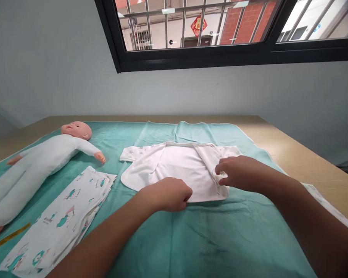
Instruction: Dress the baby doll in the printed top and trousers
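A white baby shirt [181, 164] lies spread on the teal cloth in front of me, its front panels folded outward and its short sleeves reaching to both sides. My left hand [169, 194] is closed at the shirt's near edge, with its fingers curled under. What it pinches, if anything, is hidden. Over the right front panel, my right hand [234, 172] is bent with thumb and fingers apart, close to or touching the fabric; I cannot tell which.
A baby doll [54, 154] in a white suit lies on the left. Beside it are a folded printed cloth [72, 204] and a yellow strip [9, 237]. The teal cloth [205, 239] covers much of the wooden table [295, 154]; a wall and a barred window [197, 58] stand behind.
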Tool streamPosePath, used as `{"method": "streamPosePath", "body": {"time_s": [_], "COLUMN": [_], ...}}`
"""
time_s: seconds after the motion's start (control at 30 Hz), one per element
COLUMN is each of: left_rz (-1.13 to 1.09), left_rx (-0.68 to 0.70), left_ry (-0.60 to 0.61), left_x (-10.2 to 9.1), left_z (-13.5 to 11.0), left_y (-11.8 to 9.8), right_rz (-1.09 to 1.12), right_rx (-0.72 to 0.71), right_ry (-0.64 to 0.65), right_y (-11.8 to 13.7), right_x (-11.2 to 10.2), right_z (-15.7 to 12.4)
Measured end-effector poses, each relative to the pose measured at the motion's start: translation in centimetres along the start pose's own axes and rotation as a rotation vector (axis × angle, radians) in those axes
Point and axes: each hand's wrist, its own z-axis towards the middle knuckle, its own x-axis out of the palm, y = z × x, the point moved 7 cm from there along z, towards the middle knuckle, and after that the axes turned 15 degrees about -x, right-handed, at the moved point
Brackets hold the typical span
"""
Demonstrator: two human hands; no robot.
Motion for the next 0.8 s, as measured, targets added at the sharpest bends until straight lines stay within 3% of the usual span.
{"method": "streamPosePath", "body": {"time_s": [0.1, 0.17, 0.23, 0.33, 0.4, 0.47, 0.63, 0.8], "left_rz": [-0.088, -0.173, -0.233, -0.268, -0.229, -0.155, -0.124, -0.162], "left_rx": [-0.008, -0.005, -0.027, -0.152, -0.254, -0.328, -0.449, -0.512], "left_ry": [0.025, 0.031, -0.043, -0.368, -0.586, -0.672, -0.500, -0.483], "left_x": [-0.1, -0.3, -1.0, -2.9, -3.8, -3.8, -1.9, -1.3], "left_z": [0.2, 0.5, 1.2, 2.1, 2.4, 2.9, 4.8, 5.3], "left_y": [0.1, 0.5, 1.5, 4.7, 7.3, 9.7, 14.0, 15.1], "right_rz": [-0.023, -0.001, -0.069, -0.253, -0.288, -0.272, -0.286, -0.103], "right_rx": [-0.105, -0.058, 0.049, 0.192, 0.215, 0.206, 0.251, 0.429], "right_ry": [0.310, 0.422, 0.409, 0.316, 0.276, 0.255, 0.355, 0.495], "right_y": [2.1, 2.3, 1.4, -0.4, -1.1, -1.4, -3.5, -7.6], "right_x": [2.0, 2.9, 2.8, 1.9, 1.7, 1.8, 2.0, 1.7], "right_z": [0.3, 0.1, 0.2, 0.5, 0.7, 1.0, 0.3, -2.2]}}
